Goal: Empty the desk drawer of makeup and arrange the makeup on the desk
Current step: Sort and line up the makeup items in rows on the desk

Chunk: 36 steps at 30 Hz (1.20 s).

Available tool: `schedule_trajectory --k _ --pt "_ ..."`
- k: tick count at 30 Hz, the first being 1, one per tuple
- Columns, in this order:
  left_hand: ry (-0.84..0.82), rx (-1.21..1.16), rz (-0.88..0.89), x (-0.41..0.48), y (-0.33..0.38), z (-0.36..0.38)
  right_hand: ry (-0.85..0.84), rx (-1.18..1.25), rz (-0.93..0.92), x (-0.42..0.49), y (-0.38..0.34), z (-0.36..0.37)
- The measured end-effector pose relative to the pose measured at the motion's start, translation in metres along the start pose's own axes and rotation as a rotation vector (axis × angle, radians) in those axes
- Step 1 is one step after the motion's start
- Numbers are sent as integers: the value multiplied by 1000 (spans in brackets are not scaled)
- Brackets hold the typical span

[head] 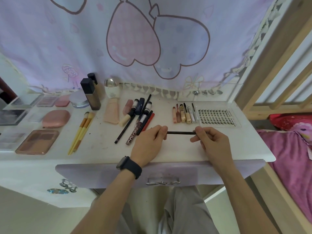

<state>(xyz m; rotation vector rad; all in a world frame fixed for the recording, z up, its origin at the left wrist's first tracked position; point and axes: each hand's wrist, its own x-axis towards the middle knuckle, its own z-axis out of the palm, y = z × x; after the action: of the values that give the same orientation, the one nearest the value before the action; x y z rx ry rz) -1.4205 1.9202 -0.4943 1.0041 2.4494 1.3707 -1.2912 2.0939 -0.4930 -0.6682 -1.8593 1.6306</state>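
A thin black makeup pencil point(180, 132) lies level just above the white desk point(168, 149), held at both ends. My left hand point(148, 142) pinches its left end and my right hand point(209, 141) pinches its right end. Left of my hands lies a cluster of pencils and liners point(138, 120). Behind my right hand stand a row of small lip and mascara tubes point(184, 114) and a lash tray point(217, 117). The lilac desk drawer point(162, 174) below the desk edge is closed.
At the left lie brown palettes point(38, 141), a pink compact point(55, 118), two yellow-handled brushes point(82, 130), bottles point(90, 93) and a beige tube point(112, 110). A printed cloth point(135, 39) hangs behind. A wooden bed frame point(273, 73) with pink bedding point(290, 149) stands at the right.
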Motion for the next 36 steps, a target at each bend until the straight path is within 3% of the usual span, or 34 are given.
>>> schedule_trajectory --k 12,16,25,30,33,36 --pt "-51 41 14 1 2 2 122 18 -28 -1 1 5" --pt "124 -122 4 0 -5 -8 284 367 105 11 -7 -12" --pt "192 -222 -80 1 -10 -7 203 536 104 12 -5 -23" --pt "224 -207 -125 2 -5 -2 128 419 53 10 1 -22" --pt "157 -60 -104 4 -1 4 123 337 35 11 3 -20" --pt "190 65 -148 10 7 11 113 294 12 11 4 -19"
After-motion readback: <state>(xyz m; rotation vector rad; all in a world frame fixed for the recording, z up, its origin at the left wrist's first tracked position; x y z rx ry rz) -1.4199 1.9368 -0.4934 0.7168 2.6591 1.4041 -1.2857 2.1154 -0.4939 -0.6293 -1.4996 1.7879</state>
